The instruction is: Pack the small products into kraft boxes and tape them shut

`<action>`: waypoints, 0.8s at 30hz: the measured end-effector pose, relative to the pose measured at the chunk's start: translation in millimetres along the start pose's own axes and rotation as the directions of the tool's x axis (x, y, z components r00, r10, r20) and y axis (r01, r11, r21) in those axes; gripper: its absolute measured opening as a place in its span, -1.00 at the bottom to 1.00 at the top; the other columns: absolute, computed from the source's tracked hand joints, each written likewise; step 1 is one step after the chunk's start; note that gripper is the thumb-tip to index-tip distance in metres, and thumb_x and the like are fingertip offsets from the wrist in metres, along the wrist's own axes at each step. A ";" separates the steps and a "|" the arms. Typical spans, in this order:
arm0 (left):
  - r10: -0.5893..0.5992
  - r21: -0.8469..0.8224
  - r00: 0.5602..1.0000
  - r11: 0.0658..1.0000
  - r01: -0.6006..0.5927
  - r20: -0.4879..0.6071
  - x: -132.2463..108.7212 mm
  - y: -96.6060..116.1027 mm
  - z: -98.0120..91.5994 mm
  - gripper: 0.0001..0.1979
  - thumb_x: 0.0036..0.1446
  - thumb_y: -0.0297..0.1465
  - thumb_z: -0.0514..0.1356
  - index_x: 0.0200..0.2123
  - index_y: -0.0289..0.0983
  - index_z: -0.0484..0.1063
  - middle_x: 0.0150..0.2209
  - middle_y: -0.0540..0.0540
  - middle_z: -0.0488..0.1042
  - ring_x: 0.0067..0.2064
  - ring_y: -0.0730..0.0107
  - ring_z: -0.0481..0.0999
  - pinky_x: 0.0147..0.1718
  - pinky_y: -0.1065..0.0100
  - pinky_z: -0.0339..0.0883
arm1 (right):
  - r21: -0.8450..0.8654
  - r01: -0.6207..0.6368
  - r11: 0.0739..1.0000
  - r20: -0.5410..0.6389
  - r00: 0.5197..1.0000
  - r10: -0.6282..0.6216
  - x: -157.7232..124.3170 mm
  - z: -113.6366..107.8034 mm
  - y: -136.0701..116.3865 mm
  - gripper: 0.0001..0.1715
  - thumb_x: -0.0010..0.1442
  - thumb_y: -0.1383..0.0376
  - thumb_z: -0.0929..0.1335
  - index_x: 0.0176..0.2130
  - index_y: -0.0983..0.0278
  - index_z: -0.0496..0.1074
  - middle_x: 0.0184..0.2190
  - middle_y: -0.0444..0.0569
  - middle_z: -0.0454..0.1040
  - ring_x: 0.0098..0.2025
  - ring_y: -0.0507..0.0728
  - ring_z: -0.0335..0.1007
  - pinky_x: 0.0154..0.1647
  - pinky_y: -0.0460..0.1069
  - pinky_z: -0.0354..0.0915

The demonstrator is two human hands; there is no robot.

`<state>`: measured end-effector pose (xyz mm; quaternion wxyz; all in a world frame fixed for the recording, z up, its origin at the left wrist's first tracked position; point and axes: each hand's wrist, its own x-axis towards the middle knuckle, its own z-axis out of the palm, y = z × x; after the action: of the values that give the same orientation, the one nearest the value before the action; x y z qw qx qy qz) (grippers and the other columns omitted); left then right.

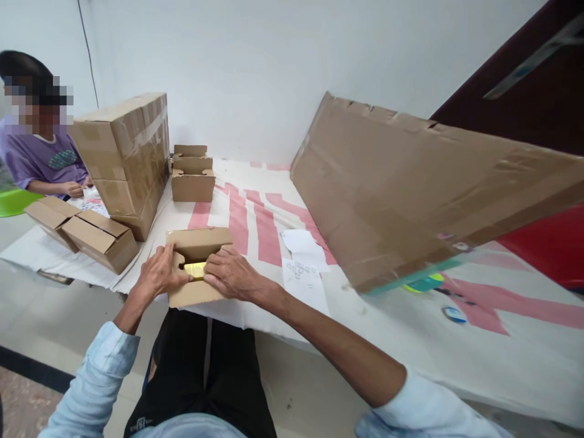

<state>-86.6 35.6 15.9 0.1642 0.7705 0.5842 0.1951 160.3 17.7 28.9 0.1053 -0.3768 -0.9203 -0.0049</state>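
A small open cardboard box (196,295) lies at the table's front edge, its two long flaps spread front and back. Inside it shows a yellow item (195,270); its kind is not clear, since my hands hide both its ends. My left hand (160,272) is closed round the box's left end, thumb over the rim beside the yellow item. At the right end, my right hand (232,274) has its fingers bent over the box's edge, with the thumb close to or touching the yellow item.
Behind stands an open cardboard box (193,187). Stacked cartons (137,146) and small boxes (98,237) stand left, near a seated person (41,146). A large leaning cardboard panel (410,188) fills the right. Printed papers (303,274) and a blue round object (454,314) lie on the cloth.
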 end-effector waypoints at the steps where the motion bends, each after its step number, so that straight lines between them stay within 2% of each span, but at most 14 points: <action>1: -0.027 0.053 1.000 0.998 0.028 -0.015 -1.3 5.9 0.6 -0.18 -0.06 -0.11 0.49 0.26 -0.16 0.36 0.04 -0.28 0.55 0.03 -0.21 0.61 0.05 0.02 0.44 | -0.055 -0.028 0.998 0.047 0.998 0.030 4.0 -3.9 3.2 -0.63 0.46 0.20 0.29 -0.24 0.29 0.61 -0.21 0.14 0.62 -0.08 0.28 0.43 0.14 0.19 0.21; 3: -0.068 0.104 0.997 0.992 0.071 -0.032 -3.9 14.0 0.0 -0.29 -0.02 -0.22 0.44 0.21 -0.21 0.39 -0.01 -0.31 0.57 -0.03 -0.23 0.62 0.01 -0.01 0.45 | -0.169 -0.103 0.980 0.096 0.988 0.121 5.6 -11.3 9.8 -0.63 0.44 0.20 0.31 -0.25 0.32 0.63 -0.20 0.20 0.64 -0.04 0.33 0.44 0.19 0.22 0.17; 5: -0.090 0.042 0.995 0.995 0.092 -0.047 -6.3 15.2 -2.7 -0.36 0.02 -0.29 0.37 0.20 -0.22 0.43 -0.03 -0.30 0.60 -0.01 -0.25 0.62 0.03 -0.04 0.44 | -0.246 -0.185 0.951 0.117 0.969 0.219 1.1 -18.3 15.9 -0.69 0.41 0.24 0.33 -0.23 0.32 0.64 -0.18 0.23 0.65 -0.02 0.35 0.48 0.23 0.23 0.15; 7: -0.100 -0.152 0.991 0.985 0.086 -0.086 -8.5 9.4 -5.5 -0.43 0.11 -0.30 0.27 0.22 -0.21 0.45 0.00 -0.25 0.63 0.06 -0.19 0.61 0.09 -0.03 0.44 | -0.275 -0.245 0.930 0.141 0.946 0.291 -5.0 -23.9 20.7 -0.75 0.38 0.25 0.37 -0.21 0.30 0.64 -0.17 0.22 0.66 -0.06 0.33 0.52 0.28 0.23 0.12; 9: -0.135 -0.395 0.980 0.916 0.068 -0.146 -11.1 -0.6 -6.2 -0.48 0.22 -0.29 0.15 0.23 -0.21 0.48 0.07 -0.20 0.64 0.12 -0.10 0.59 0.09 0.04 0.48 | -0.241 -0.242 0.940 0.193 0.937 0.291 -8.2 -27.7 23.3 -0.76 0.34 0.17 0.43 -0.19 0.28 0.64 -0.15 0.19 0.66 -0.04 0.33 0.55 0.28 0.20 0.14; 12: -0.302 -0.652 0.934 0.750 0.109 -0.192 -16.0 -16.3 -1.6 -0.45 0.24 -0.27 0.05 0.24 -0.28 0.48 0.15 -0.22 0.59 0.03 -0.05 0.61 -0.18 0.11 0.61 | -0.147 -0.218 0.965 0.316 0.914 0.254 -4.5 -31.3 23.8 -0.64 0.27 0.03 0.49 -0.14 0.26 0.64 -0.09 0.17 0.66 0.05 0.36 0.55 0.10 0.14 0.29; 15: -0.467 -0.740 0.869 0.640 0.205 -0.164 -21.3 -29.0 8.7 -0.39 0.20 -0.25 0.08 0.27 -0.32 0.44 0.09 -0.26 0.57 -0.15 0.05 0.61 -0.44 0.20 0.58 | -0.079 -0.239 0.968 0.423 0.871 0.249 2.9 -33.5 22.2 -0.60 0.21 0.04 0.50 -0.08 0.24 0.64 -0.05 0.14 0.67 0.06 0.37 0.56 -0.03 0.09 0.33; 17: -0.467 -0.726 0.870 0.653 0.217 -0.160 -23.7 -36.2 16.7 -0.38 0.20 -0.24 0.11 0.30 -0.31 0.39 0.03 -0.25 0.57 -0.20 0.13 0.60 -0.44 0.22 0.57 | -0.037 -0.248 0.968 0.442 0.865 0.238 5.2 -33.1 19.8 -0.58 0.15 0.12 0.50 -0.02 0.21 0.63 -0.03 0.11 0.67 0.03 0.35 0.58 -0.07 0.08 0.34; 19: -0.403 -0.676 0.898 0.713 0.188 -0.176 -24.3 -42.6 23.5 -0.38 0.23 -0.23 0.12 0.33 -0.29 0.35 0.03 -0.24 0.56 -0.18 0.14 0.60 -0.37 0.21 0.59 | -0.026 -0.261 0.965 0.419 0.874 0.247 5.2 -30.7 15.4 -0.57 0.11 0.21 0.48 0.00 0.20 0.62 -0.05 0.10 0.68 -0.01 0.35 0.60 -0.09 0.09 0.34; 22: -0.262 -0.528 0.943 0.841 0.120 -0.203 -21.9 -49.2 28.8 -0.41 0.27 -0.15 0.14 0.29 -0.28 0.36 0.13 -0.29 0.53 0.03 0.03 0.60 -0.08 0.08 0.57 | -0.074 -0.294 0.953 0.342 0.890 0.301 3.4 -24.9 6.5 -0.66 0.21 0.28 0.40 -0.03 0.27 0.61 -0.08 0.18 0.68 -0.05 0.37 0.61 -0.02 0.15 0.32; 24: -0.184 -0.444 0.962 0.893 0.077 -0.203 -19.8 -50.9 28.7 -0.48 0.29 -0.09 0.15 0.19 -0.26 0.43 0.16 -0.31 0.53 0.19 -0.05 0.52 0.13 0.00 0.46 | -0.079 -0.295 0.952 0.301 0.904 0.305 1.6 -21.9 1.3 -0.69 0.29 0.27 0.36 -0.03 0.31 0.59 -0.05 0.22 0.67 -0.03 0.37 0.60 0.06 0.18 0.30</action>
<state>-119.8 29.2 -35.7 0.2716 0.6444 0.5928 0.3995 164.3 17.8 50.5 -0.0467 -0.5114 -0.8562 0.0561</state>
